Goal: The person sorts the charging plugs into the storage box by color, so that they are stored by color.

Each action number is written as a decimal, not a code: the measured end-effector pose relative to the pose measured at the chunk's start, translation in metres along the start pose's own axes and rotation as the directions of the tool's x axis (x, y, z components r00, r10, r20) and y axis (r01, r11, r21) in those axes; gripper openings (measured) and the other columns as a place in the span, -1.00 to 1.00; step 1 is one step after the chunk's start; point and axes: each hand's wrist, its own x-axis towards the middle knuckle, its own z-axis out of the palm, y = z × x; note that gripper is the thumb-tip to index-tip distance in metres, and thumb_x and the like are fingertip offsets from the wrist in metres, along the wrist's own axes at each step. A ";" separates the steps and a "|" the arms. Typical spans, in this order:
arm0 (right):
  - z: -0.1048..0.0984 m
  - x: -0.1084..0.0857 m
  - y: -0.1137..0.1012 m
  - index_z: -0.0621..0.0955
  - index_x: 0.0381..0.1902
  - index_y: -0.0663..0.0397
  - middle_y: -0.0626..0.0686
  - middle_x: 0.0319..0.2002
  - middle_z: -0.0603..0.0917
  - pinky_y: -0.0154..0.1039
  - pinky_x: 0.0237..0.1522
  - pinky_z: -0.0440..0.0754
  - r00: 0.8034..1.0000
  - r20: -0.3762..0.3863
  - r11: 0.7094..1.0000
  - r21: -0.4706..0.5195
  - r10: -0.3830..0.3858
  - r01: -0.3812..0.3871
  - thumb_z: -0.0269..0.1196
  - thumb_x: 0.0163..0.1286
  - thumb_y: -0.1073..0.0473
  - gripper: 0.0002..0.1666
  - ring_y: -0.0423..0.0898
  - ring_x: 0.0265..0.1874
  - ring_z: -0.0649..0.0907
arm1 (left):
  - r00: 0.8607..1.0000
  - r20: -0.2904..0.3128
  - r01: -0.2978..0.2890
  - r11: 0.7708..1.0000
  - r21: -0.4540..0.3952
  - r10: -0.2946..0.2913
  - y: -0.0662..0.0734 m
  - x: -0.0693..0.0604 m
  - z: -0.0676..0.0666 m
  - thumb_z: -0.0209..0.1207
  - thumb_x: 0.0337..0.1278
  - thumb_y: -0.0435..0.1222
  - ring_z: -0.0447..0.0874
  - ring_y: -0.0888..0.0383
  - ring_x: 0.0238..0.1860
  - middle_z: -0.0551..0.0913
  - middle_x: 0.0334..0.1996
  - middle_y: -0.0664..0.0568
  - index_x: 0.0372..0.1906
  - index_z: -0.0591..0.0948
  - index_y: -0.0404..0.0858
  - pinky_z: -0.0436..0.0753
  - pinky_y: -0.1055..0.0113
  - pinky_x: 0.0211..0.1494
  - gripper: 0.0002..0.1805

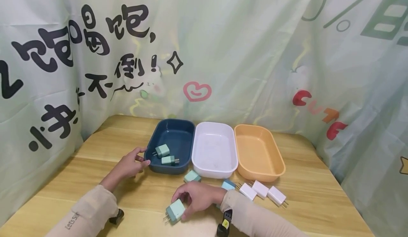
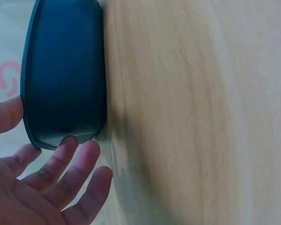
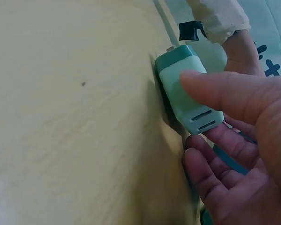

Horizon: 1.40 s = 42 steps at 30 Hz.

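Your right hand (image 1: 200, 195) pinched a green charger (image 1: 175, 210); your left hand (image 1: 131, 164), fingers spread, touched the blue tray (image 1: 175, 136) containing two others (image 1: 163, 150).

Head view forward-down, wrist views close-up

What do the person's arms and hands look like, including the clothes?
The left sleeve and right sleeve are pale beige; the left one carries small dark lettering. A black device is on the left side, a black strap with a yellow label on the right. The left hand and right hand are bare.
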 end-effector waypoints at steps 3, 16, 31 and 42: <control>-0.002 0.000 0.001 0.64 -0.01 0.05 -0.29 -0.27 0.59 -0.44 -0.23 0.59 1.000 -0.010 0.999 0.035 0.014 -0.013 0.52 0.01 0.27 -0.48 -0.39 -0.29 0.55 | 1.000 -0.004 -0.012 1.000 0.000 0.012 0.000 0.000 0.000 0.19 0.28 -0.21 0.67 -0.08 -0.22 0.54 -0.03 -0.33 0.40 0.23 -0.34 0.58 0.20 -0.40 -0.32; -0.013 0.004 -0.005 0.63 -0.04 0.17 -0.20 -0.31 0.62 -0.39 -0.22 0.62 0.996 -0.089 0.994 0.113 0.014 -0.004 0.51 -0.01 0.37 -0.49 -0.30 -0.33 0.60 | 1.000 -0.003 -0.011 1.000 -0.013 0.011 0.000 -0.003 0.001 0.18 0.28 -0.21 0.67 -0.11 -0.21 0.53 -0.02 -0.35 0.40 0.22 -0.34 0.60 0.16 -0.37 -0.33; -0.036 0.014 -0.008 0.65 -0.03 0.09 -0.17 -0.24 0.64 -0.27 -0.19 0.66 0.983 -0.183 0.995 0.101 0.016 0.002 0.51 0.01 0.32 -0.50 -0.14 -0.29 0.63 | 1.000 0.001 0.003 1.000 -0.001 -0.003 -0.001 -0.001 0.001 0.19 0.28 -0.20 0.66 -0.07 -0.22 0.54 -0.02 -0.33 0.40 0.22 -0.32 0.61 0.18 -0.37 -0.32; -0.051 0.017 -0.015 0.64 0.00 0.10 -0.12 -0.25 0.66 -0.30 -0.21 0.64 0.971 -0.237 0.985 0.171 0.029 0.013 0.50 0.03 0.32 -0.48 -0.21 -0.35 0.64 | 1.000 0.003 0.018 1.000 0.002 -0.018 -0.002 0.003 0.001 0.19 0.28 -0.20 0.65 -0.07 -0.22 0.53 -0.01 -0.32 0.40 0.23 -0.30 0.60 0.20 -0.37 -0.32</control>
